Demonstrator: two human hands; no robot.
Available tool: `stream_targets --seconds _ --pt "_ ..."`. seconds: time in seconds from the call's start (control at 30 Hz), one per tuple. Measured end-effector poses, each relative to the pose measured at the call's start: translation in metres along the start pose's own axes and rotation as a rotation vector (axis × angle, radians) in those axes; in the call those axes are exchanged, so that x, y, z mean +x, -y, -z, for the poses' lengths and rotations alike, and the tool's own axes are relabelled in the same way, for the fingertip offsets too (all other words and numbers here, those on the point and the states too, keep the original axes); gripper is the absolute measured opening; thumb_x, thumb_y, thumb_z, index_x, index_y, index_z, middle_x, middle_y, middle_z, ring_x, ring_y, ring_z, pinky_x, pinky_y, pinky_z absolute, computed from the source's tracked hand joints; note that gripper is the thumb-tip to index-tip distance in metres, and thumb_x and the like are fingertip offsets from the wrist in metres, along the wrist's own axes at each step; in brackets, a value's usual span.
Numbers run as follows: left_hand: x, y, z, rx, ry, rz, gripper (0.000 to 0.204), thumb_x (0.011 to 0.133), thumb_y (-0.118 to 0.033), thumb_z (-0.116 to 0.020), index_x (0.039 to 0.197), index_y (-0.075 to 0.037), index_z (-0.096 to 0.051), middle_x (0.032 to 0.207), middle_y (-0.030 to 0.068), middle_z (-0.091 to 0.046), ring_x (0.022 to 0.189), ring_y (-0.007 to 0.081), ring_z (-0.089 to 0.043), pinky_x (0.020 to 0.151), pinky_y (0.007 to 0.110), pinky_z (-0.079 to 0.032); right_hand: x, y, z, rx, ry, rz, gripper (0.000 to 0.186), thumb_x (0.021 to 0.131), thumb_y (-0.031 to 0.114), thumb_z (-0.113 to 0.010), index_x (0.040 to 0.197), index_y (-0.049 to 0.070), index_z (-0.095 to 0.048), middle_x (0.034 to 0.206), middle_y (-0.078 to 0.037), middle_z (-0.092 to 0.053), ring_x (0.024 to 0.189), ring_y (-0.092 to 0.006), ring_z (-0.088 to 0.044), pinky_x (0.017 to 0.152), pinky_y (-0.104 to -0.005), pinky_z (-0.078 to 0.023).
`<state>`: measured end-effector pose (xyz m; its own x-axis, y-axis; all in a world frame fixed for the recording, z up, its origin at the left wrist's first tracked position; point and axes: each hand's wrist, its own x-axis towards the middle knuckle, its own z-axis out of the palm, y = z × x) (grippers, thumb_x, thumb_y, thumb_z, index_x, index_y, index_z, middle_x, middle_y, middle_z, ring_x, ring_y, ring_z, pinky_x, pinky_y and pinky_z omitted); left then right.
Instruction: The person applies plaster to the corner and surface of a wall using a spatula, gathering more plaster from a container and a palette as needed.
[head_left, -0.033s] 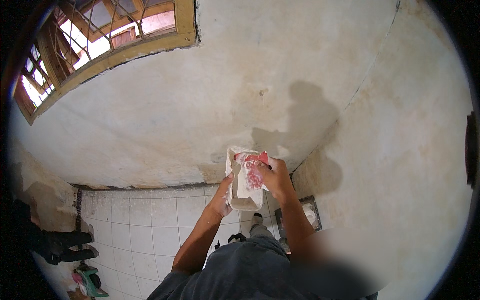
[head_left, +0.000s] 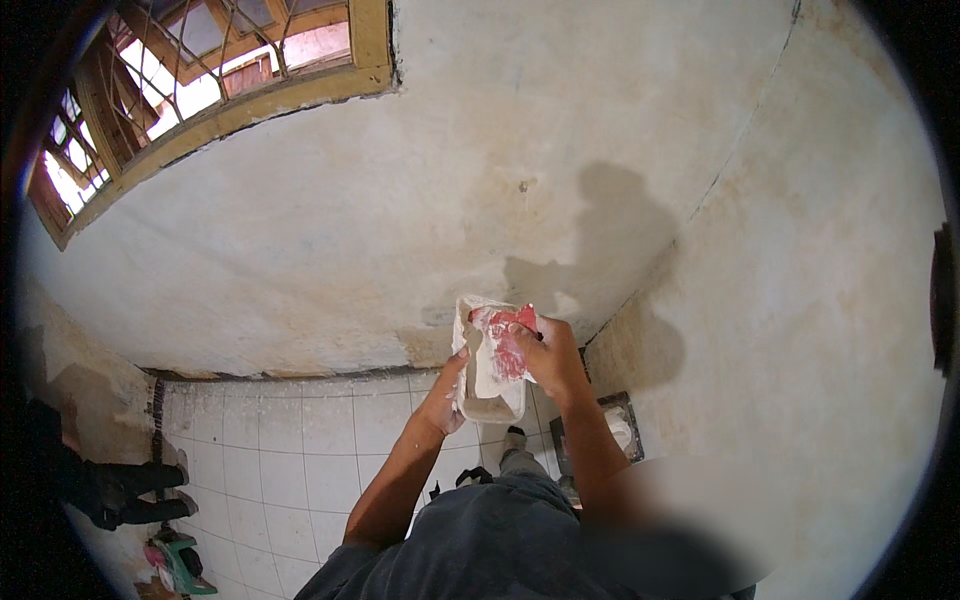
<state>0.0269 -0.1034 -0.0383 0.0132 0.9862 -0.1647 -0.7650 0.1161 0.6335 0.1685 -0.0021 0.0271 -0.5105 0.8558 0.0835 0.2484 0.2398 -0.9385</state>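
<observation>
My left hand [head_left: 445,398] is closed on the left side of a long whitish trough [head_left: 492,411], thumb at its rim, holding it in front of me. White putty [head_left: 484,372] lies in the trough and coats its edges. In my right hand [head_left: 553,354] is a red putty scraper [head_left: 509,345], smeared with white, thumb pressed on its face. The scraper lies over the trough's right side and far end; whether its edge touches the putty inside I cannot tell.
A patchy plastered wall [head_left: 440,200] stands ahead, with a barred wooden window [head_left: 375,75] at upper left. White tiles [head_left: 285,425] cover the floor. By my right arm lies a dark square container [head_left: 625,408] with something white. At far left are a person's legs [head_left: 135,492] and a green stool [head_left: 185,565].
</observation>
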Motion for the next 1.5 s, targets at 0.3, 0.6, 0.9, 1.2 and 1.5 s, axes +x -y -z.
stream_targets --seconds 0.3,0.6,0.9,1.2,1.5 --pt "0.003 0.001 0.014 0.139 0.077 -0.122 0.063 0.094 -0.052 -0.042 0.139 -0.008 -0.038 0.131 0.0102 -0.053 0.118 0.0232 -0.054 0.101 0.040 -0.042 0.000 -0.026 -0.012 0.070 -0.111 0.050 0.027 0.086 0.024 -0.061 0.089 -0.003 -0.063 0.065 -0.005 -0.058 0.061 -0.0099 -0.048 0.056 -0.0302 -0.042" --pt "0.004 -0.008 0.025 -0.279 0.014 -0.034 0.059 0.095 -0.051 -0.035 0.137 -0.010 -0.041 0.130 0.0090 -0.053 0.117 0.0251 -0.053 0.101 0.043 -0.042 -0.006 -0.045 -0.002 0.514 -0.132 -0.096 0.025 0.083 0.019 -0.064 0.097 -0.002 -0.062 0.079 -0.002 -0.060 0.071 -0.0096 -0.054 0.064 -0.0273 -0.045" --pt "0.005 -0.006 0.035 0.446 -0.049 -0.329 0.062 0.093 -0.055 -0.034 0.138 -0.012 -0.041 0.132 0.0082 -0.051 0.119 0.0263 -0.052 0.101 0.047 -0.040 0.009 -0.002 0.000 0.982 -0.034 -0.208 0.030 0.086 0.009 -0.060 0.112 -0.006 -0.055 0.100 -0.008 -0.061 0.089 -0.0157 -0.061 0.081 -0.0308 -0.048" --pt "-0.002 -0.041 0.031 -0.259 -0.191 -0.203 0.065 0.090 -0.059 -0.034 0.138 -0.016 -0.041 0.132 0.0083 -0.050 0.118 0.0267 -0.053 0.095 0.047 -0.047 0.132 0.096 -0.013 -0.135 -0.540 0.787 0.029 0.084 0.002 -0.059 0.112 0.005 -0.065 0.107 -0.014 -0.061 0.101 -0.0308 -0.060 0.085 -0.0363 -0.049" --pt "-0.030 -0.076 0.064 -0.313 -0.286 -0.373 0.071 0.088 -0.065 -0.033 0.140 -0.017 -0.038 0.134 0.0090 -0.050 0.117 0.0291 -0.054 0.095 0.049 -0.048 0.247 0.102 -0.035 -0.776 -0.874 1.365 0.037 0.077 0.002 -0.057 0.114 0.003 -0.063 0.120 -0.013 -0.056 0.114 -0.0361 -0.054 0.097 -0.0527 -0.044"
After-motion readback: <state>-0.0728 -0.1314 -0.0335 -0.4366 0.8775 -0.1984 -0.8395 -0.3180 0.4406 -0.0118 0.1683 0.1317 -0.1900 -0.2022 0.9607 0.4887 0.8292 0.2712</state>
